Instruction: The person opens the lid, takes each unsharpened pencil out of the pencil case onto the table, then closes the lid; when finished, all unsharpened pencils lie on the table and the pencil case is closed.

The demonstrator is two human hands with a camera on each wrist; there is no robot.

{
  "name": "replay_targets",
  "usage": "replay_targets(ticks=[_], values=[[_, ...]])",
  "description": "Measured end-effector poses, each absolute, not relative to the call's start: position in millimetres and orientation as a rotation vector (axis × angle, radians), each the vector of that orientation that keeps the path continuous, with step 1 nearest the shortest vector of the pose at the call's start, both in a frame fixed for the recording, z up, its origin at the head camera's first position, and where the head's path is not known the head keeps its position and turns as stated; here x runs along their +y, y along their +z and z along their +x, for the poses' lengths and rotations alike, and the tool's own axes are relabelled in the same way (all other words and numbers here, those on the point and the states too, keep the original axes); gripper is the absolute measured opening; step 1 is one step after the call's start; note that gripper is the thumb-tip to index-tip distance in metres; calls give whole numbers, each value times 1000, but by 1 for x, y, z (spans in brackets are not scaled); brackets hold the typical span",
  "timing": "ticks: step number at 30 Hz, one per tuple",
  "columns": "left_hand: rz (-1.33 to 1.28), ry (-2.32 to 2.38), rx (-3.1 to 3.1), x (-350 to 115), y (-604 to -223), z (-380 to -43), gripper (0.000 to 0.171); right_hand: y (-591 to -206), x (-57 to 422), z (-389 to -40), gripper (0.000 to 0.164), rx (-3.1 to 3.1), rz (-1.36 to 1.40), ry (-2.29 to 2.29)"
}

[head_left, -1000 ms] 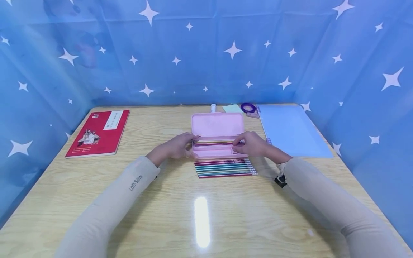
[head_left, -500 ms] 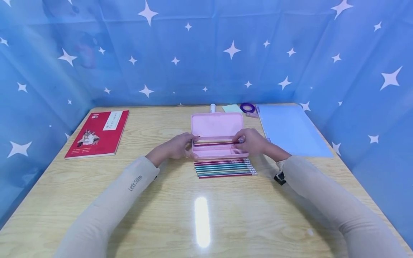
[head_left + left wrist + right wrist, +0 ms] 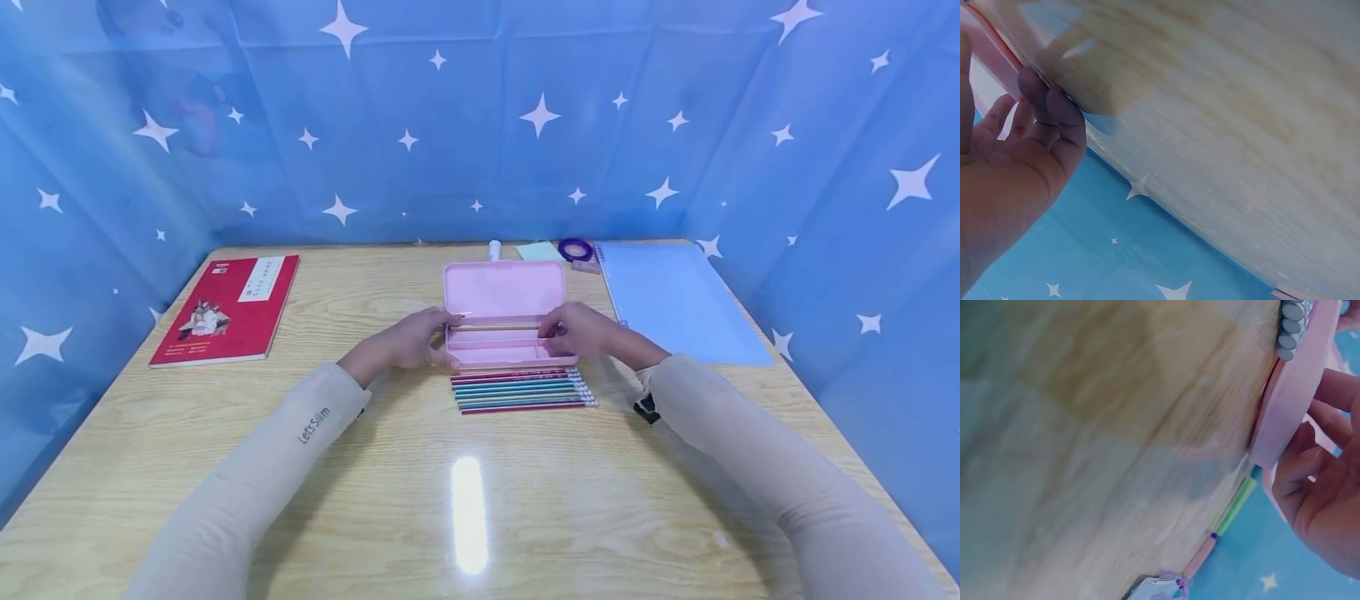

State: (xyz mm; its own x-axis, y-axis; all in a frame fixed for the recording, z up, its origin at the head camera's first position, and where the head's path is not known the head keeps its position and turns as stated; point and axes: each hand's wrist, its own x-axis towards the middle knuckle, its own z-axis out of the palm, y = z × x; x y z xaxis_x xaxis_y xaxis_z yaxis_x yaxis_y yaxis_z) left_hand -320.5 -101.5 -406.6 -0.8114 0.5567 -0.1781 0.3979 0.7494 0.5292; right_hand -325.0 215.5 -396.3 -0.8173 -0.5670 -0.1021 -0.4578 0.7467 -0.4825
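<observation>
A pink pencil case [image 3: 504, 290] lies with its lid up near the middle of the table. My left hand [image 3: 412, 338] grips its left end, fingers on the far side and thumb at the front corner; the left wrist view shows these fingers [image 3: 1066, 128] curled at the case's edge. My right hand [image 3: 581, 330] reaches over the right end, fingers bent down into the case; whether they pinch anything I cannot tell. Along the back of the case runs a yellow pencil [image 3: 495, 328]. Several red, teal and yellow pencils [image 3: 517, 392] lie in a row before it, eraser ends right.
A red book [image 3: 232, 312] lies at the left. Behind the case are a white glue-stick-like tube [image 3: 494, 251], pale green paper [image 3: 536, 251], a purple tape roll [image 3: 576, 250] and a small pinkish block [image 3: 587, 267]. At right lies a blue spiral notebook [image 3: 682, 304].
The red pencils seen inside the case earlier, raised near the right hand half a second ago, no longer show; a yellow one does. My right hand shifted slightly left. The left hand stayed put.
</observation>
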Motion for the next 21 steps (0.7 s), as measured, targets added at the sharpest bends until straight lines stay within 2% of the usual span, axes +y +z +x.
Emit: replay_targets(ticks=[7, 21], values=[[733, 688, 2627, -102, -407, -321, 93, -398, 215, -328, 7, 2673, -907, -628], [748, 706, 2625, -101, -406, -320, 90, -395, 225, -324, 4, 2738, -796, -914]])
